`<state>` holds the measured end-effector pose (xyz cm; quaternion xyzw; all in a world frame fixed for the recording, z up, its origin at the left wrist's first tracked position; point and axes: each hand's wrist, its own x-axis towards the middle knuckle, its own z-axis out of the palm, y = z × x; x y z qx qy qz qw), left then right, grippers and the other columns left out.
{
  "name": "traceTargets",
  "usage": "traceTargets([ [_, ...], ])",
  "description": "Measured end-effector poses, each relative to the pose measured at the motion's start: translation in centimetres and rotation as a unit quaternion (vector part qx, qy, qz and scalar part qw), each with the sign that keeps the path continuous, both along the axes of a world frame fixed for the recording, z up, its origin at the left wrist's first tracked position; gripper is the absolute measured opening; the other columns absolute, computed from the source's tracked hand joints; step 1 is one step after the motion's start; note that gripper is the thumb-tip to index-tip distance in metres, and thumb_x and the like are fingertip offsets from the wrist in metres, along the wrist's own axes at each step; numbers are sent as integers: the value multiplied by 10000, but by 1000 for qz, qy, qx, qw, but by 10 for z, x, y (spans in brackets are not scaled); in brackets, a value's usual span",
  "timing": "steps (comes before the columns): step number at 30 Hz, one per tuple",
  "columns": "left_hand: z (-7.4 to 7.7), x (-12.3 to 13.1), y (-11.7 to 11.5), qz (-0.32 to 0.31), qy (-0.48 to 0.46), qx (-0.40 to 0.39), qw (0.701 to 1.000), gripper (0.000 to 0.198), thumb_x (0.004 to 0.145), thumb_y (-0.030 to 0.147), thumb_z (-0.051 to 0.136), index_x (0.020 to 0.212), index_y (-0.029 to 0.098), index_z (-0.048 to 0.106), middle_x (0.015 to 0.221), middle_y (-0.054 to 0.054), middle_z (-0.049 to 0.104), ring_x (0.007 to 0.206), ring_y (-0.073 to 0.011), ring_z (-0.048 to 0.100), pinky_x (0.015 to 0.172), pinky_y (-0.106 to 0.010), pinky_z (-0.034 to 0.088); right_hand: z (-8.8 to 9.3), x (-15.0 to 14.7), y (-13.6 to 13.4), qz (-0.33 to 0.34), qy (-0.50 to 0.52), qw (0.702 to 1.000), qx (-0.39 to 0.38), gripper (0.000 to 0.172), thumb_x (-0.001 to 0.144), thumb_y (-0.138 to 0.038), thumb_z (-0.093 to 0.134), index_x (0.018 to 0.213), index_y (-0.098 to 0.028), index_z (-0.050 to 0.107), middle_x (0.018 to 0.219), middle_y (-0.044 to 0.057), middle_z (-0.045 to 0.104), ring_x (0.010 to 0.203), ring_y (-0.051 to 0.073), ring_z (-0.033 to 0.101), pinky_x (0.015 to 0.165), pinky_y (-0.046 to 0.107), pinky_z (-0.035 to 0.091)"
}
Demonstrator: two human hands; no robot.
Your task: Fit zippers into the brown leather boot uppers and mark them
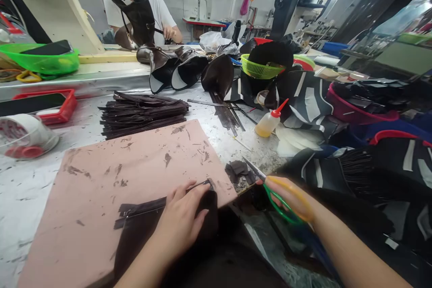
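Note:
My left hand [185,213] lies over a dark brown leather piece [138,238] with a zipper [143,208] along its upper edge. Its fingers press down flat on the zipper edge, the thumb held apart. Under this work is a pink board [135,162] with dark smears and nicks. To the right, my right hand [283,195] is closed round scissors [275,199] with green and orange handles. Their blades point up and left, above dark offcuts [239,171] beside the board's corner.
A stack of dark zippers [143,112] lies behind the board. A glue bottle [269,121] with a red tip stands at right centre. Dark cut pieces [357,175] crowd the right side. Across the table, a person [162,13] sits behind a sewing machine [64,9].

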<state>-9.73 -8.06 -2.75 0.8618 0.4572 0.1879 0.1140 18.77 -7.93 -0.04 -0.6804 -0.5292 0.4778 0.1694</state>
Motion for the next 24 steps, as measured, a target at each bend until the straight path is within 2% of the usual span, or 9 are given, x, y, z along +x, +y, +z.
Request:
traceTargets([
  [1,-1,-1,0,-1,2,9,1000,416,842,178,445,1250,249,412,1159,-42,604,1191,-229,439,912,-379,368,-2,2,0,24,-102,994,40,520,734,-612,446,988,-187,606,571,6,532,494,159,495,471,258,377],
  [3,-2,-2,1,1,6,30,1000,445,843,187,449,1276,272,385,1199,-38,576,1168,-219,461,909,-359,381,-12,2,-10,76,-292,945,128,443,727,-507,543,1055,-218,616,743,54,620,673,219,587,596,301,437],
  [6,-5,-2,1,32,13,68,997,478,854,246,453,1315,250,330,1262,-73,518,1133,-226,489,904,-359,402,-31,0,-34,125,-418,874,215,496,761,-458,544,1186,-202,565,777,81,626,711,255,606,635,344,454],
  [9,-4,2,6,87,28,68,993,502,825,323,500,1290,195,363,1187,-104,561,1077,-258,525,883,-390,425,-40,4,-44,115,-392,879,246,523,806,-452,488,1260,-192,489,781,75,633,688,240,614,606,331,465],
  [11,4,6,13,113,42,17,993,480,767,329,568,1212,192,451,1109,-90,599,1035,-267,548,861,-394,441,-35,10,-33,60,-380,896,224,516,826,-458,454,1266,-189,455,799,70,650,667,229,624,584,311,460],
  [14,23,13,28,145,54,-132,979,311,699,289,625,994,208,571,966,-48,641,929,-241,593,761,-343,475,-19,21,9,-22,-443,884,149,447,822,-438,465,1176,-166,500,752,79,659,638,250,629,565,313,435],
  [18,41,18,41,162,25,-262,951,113,689,266,608,791,217,606,802,-10,662,774,-205,617,625,-279,460,-3,30,64,-7,-488,861,139,366,800,-354,506,1112,-170,561,877,118,655,765,284,623,608,334,440],
  [21,40,18,40,159,-24,-278,947,121,712,256,577,816,226,630,827,-3,672,788,-193,614,655,-273,458,-1,10,70,1,-442,850,286,269,805,-247,484,1009,-146,628,1009,147,620,854,273,599,697,357,458],
  [24,36,18,36,163,-62,-279,945,115,728,264,563,812,219,627,826,3,667,780,-178,603,679,-271,454,-3,-33,52,98,-193,856,470,205,840,-203,449,887,-153,641,887,88,649,807,190,600,733,298,475],
])
